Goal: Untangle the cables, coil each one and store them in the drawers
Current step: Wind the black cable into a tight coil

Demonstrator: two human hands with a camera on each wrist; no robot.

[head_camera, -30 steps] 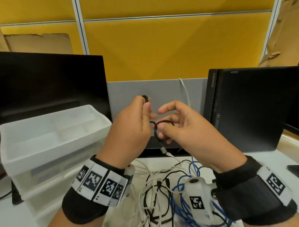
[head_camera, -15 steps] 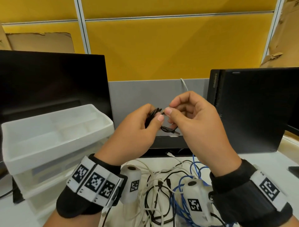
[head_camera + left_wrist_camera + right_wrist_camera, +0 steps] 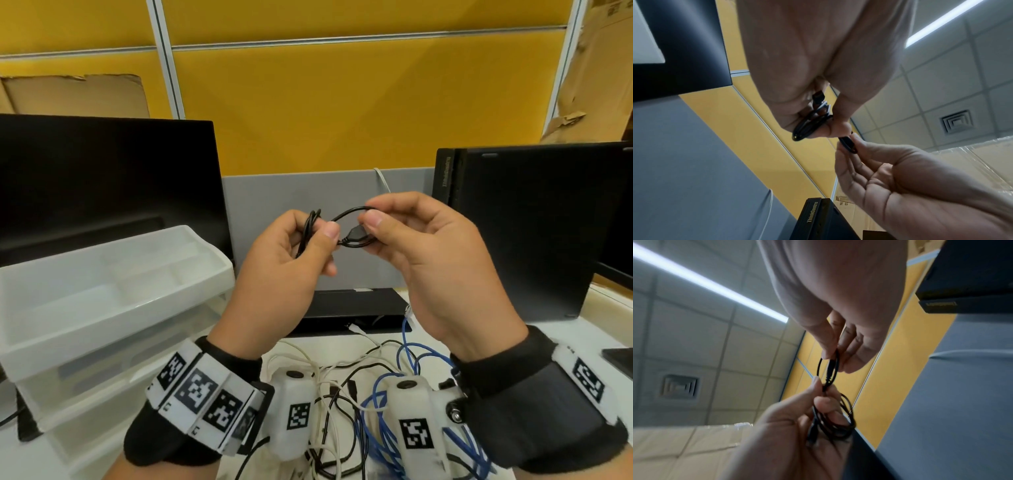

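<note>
A thin black cable [image 3: 346, 216] is held up in the air between both hands. My left hand [image 3: 291, 260] grips its coiled loops [image 3: 807, 128] [image 3: 830, 423] between thumb and fingers. My right hand [image 3: 407, 246] pinches the free loop and the plug end [image 3: 356, 235] [image 3: 831, 368] just right of the left thumb. Below the hands a tangle of white, black and blue cables [image 3: 359, 394] lies on the desk. A white plastic drawer unit [image 3: 102, 291] stands at the left, its top tray open and holding nothing.
A black monitor [image 3: 102, 185] stands behind the drawer unit, with its base [image 3: 352, 305] under the hands. A black desktop computer [image 3: 534, 233] stands upright at the right. Yellow and grey partition panels [image 3: 325, 113] close the back of the desk.
My hands have drawn slightly apart, pulling a loop of the black cable out between them. The right hand now pinches the plug end. The hanging white tip is no longer seen.
</note>
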